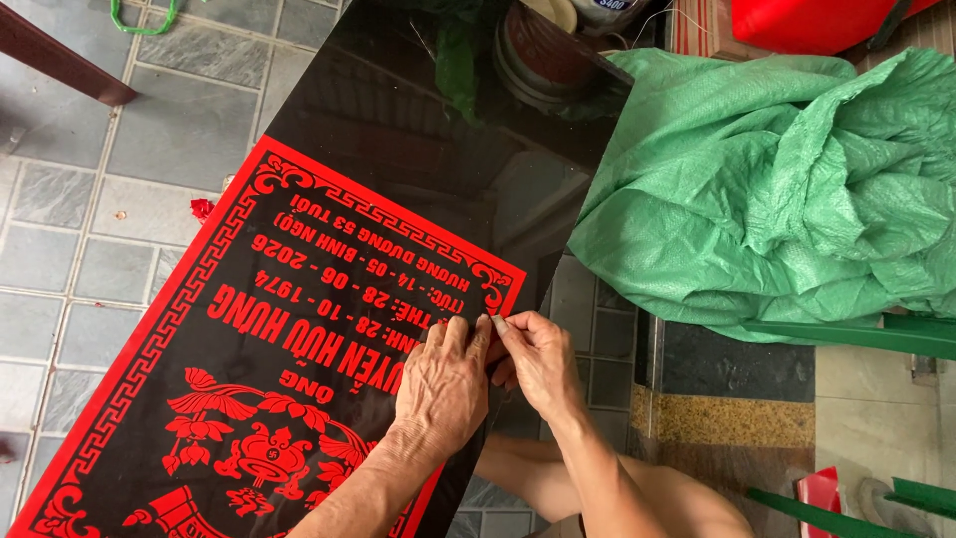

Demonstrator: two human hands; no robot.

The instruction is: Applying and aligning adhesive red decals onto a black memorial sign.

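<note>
at the slab's edge my left hand (443, 384) presses flat, open, on the black slab (398, 179); my right hand (538, 359) pinches the red stencil (249, 329) corner, which could tear if i yank it.

two hands: a left hand (443, 384) and a right hand (538, 361). one glossy black slab (418, 130) bearing one red decal (249, 339). one crumpled green woven sack (787, 189). one red container (807, 22) at the top edge. one round tin (543, 55) beside the slab's far end. one green cord loop (144, 20) on the tiled floor (90, 239).
</note>
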